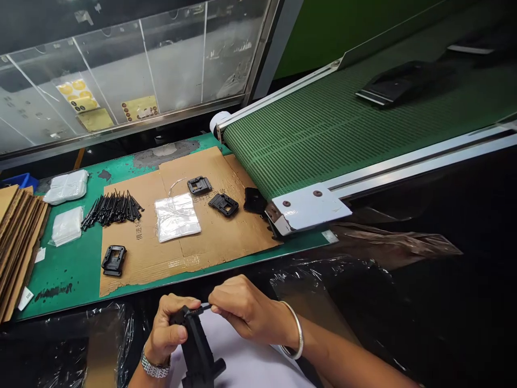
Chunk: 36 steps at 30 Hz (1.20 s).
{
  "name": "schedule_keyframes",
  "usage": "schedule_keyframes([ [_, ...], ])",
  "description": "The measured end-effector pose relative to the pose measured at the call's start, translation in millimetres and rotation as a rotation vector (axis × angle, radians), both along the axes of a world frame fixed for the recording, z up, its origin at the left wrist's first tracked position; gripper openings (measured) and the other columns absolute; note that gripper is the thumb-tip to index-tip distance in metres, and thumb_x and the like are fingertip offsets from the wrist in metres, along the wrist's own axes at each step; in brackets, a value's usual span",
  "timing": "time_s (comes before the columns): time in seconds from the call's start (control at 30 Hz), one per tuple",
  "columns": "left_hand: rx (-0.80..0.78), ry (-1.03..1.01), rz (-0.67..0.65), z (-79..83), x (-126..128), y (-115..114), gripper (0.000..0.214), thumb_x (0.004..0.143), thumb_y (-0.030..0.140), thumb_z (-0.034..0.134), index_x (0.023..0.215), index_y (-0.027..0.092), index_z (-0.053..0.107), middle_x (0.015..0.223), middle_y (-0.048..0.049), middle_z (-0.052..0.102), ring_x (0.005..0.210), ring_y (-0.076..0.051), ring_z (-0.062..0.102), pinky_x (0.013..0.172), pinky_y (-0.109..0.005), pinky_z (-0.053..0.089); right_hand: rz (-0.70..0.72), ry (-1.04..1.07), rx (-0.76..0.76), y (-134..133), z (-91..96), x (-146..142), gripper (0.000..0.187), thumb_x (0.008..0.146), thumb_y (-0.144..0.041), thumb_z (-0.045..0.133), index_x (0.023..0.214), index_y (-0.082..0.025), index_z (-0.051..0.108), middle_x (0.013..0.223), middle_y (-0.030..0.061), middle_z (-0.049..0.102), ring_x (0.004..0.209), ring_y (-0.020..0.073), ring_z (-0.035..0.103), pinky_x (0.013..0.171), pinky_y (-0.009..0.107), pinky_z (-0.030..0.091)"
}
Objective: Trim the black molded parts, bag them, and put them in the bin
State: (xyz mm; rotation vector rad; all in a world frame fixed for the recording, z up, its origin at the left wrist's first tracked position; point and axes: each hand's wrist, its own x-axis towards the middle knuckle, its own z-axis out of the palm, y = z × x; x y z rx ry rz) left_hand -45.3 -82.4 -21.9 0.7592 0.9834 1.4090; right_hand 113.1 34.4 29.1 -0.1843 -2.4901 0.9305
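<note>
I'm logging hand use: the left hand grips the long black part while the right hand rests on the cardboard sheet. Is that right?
No: the head view shows the right hand off the cardboard sheet, pinching a slim black piece at the long black part. The left hand does grip that part.

Green worktable stood before clear, metal-framed panels. Green conveyor belt reached worktable's right end. Flat green surface rose behind belt; lower right lay dark.

On the green table, the brown cardboard stack occupies the left edge, thin black rods lie right of it, and the green ribbed conveyor belt overhangs the right end.
</note>
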Motion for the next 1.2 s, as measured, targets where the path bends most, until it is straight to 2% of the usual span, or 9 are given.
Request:
schedule_keyframes([
  [0.13, 0.007, -0.024, 0.000, 0.3, 1, -3, 0.039, 0.055, 0.044, 0.067, 0.087, 0.022, 0.071, 0.055, -0.0007, 0.057, 0.046, -0.009, 0.035, 0.046, -0.025, 0.026, 0.003, -0.001, -0.021, -4, -2.6, -2, 0.029, 0.087, -0.017, 0.030, 0.060, -0.018, 0.040, 0.050, -0.0035, 0.039, 0.045, 0.0091, 0.031, 0.046, 0.023, 0.023],
  [0.27, -0.061, -0.035, 0.169, -9.5, 1, -13, 0.037, 0.051, 0.042, 0.071, 0.082, 0.023, 0.071, 0.060, -0.0017, 0.057, 0.054, -0.012, 0.043, 0.051, -0.026, 0.032, 0.065, 0.032, -0.027, -7, -1.4, 1, 0.026, 0.083, -0.013, 0.030, 0.059, -0.018, 0.038, 0.049, -0.0041, 0.038, 0.044, 0.0087, 0.032, 0.046, 0.022, 0.023],
  [0.5, -0.121, -0.127, 0.257, -17.3, -4, -16, 0.039, 0.047, 0.042, 0.073, 0.080, 0.021, 0.071, 0.061, -0.0019, 0.056, 0.055, -0.012, 0.045, 0.052, -0.026, 0.035, 0.294, 0.014, -0.026, -15, -3.9, 9, 0.028, 0.086, -0.019, 0.030, 0.060, -0.019, 0.042, 0.048, -0.0034, 0.043, 0.043, 0.0095, 0.036, 0.045, 0.023, 0.024],
  [0.63, -0.086, -0.143, 0.222, -12.2, -4, -12, 0.036, 0.048, 0.041, 0.073, 0.077, 0.020, 0.071, 0.052, -0.0005, 0.051, 0.052, -0.012, 0.042, 0.049, -0.026, 0.033, 0.196, 0.006, -0.075, -14, -5.8, 9, 0.036, 0.090, -0.024, 0.021, 0.061, -0.018, 0.042, 0.048, -0.0020, 0.042, 0.044, 0.0106, 0.036, 0.046, 0.024, 0.027],
  [0.77, -0.100, -0.035, 0.241, -5.6, -5, -9, 0.035, 0.049, 0.040, 0.073, 0.077, 0.021, 0.072, 0.064, -0.0044, 0.059, 0.061, -0.017, 0.048, 0.057, -0.030, 0.037, -0.010, -0.028, -0.287, -13, -2.6, 3, 0.042, 0.092, -0.035, 0.018, 0.070, -0.015, 0.048, 0.056, -0.0006, 0.045, 0.049, 0.0093, 0.037, 0.049, 0.023, 0.029],
  [0.97, -0.022, 0.364, 0.113, 18.0, -13, 12, 0.034, 0.054, 0.023, 0.073, 0.088, 0.022, 0.070, 0.071, -0.0059, 0.063, 0.071, -0.022, 0.050, 0.070, -0.033, 0.038, 0.044, -0.188, -0.680, -12, -1.3, -8, 0.042, 0.075, -0.056, 0.046, 0.065, -0.015, 0.047, 0.048, -0.0088, 0.025, 0.043, 0.0045, 0.021, 0.038, 0.017, 0.017],
  [1.03, -0.034, 0.388, 0.258, 22.0, -8, 21, 0.047, 0.054, 0.018, 0.073, 0.099, 0.025, 0.065, 0.089, -0.0048, 0.063, 0.087, -0.022, 0.050, 0.080, -0.032, 0.036, -0.064, -0.155, -0.635, -13, -4.7, -11, 0.035, 0.077, -0.048, 0.048, 0.061, -0.016, 0.043, 0.049, -0.0087, 0.025, 0.042, 0.0045, 0.020, 0.038, 0.018, 0.018],
  [1.1, -0.138, 0.181, 0.449, 21.5, 3, 28, 0.049, 0.059, 0.020, 0.071, 0.106, 0.026, 0.059, 0.104, -0.0036, 0.058, 0.102, -0.020, 0.047, 0.088, -0.030, 0.033, -0.232, -0.048, -0.445, -17, -10.1, -15, 0.029, 0.079, -0.040, 0.046, 0.061, -0.017, 0.041, 0.049, -0.0075, 0.029, 0.043, 0.0060, 0.025, 0.041, 0.019, 0.022],
  [1.2, -0.337, -0.394, 0.373, 16.6, 20, 35, 0.033, 0.070, 0.035, 0.062, 0.098, 0.017, 0.061, 0.099, -0.0079, 0.059, 0.094, -0.020, 0.053, 0.080, -0.031, 0.040, -0.387, 0.121, -0.049, -25, -19.3, -22, 0.028, 0.083, -0.033, 0.041, 0.060, -0.017, 0.042, 0.051, -0.0026, 0.041, 0.047, 0.0104, 0.037, 0.047, 0.023, 0.029],
])
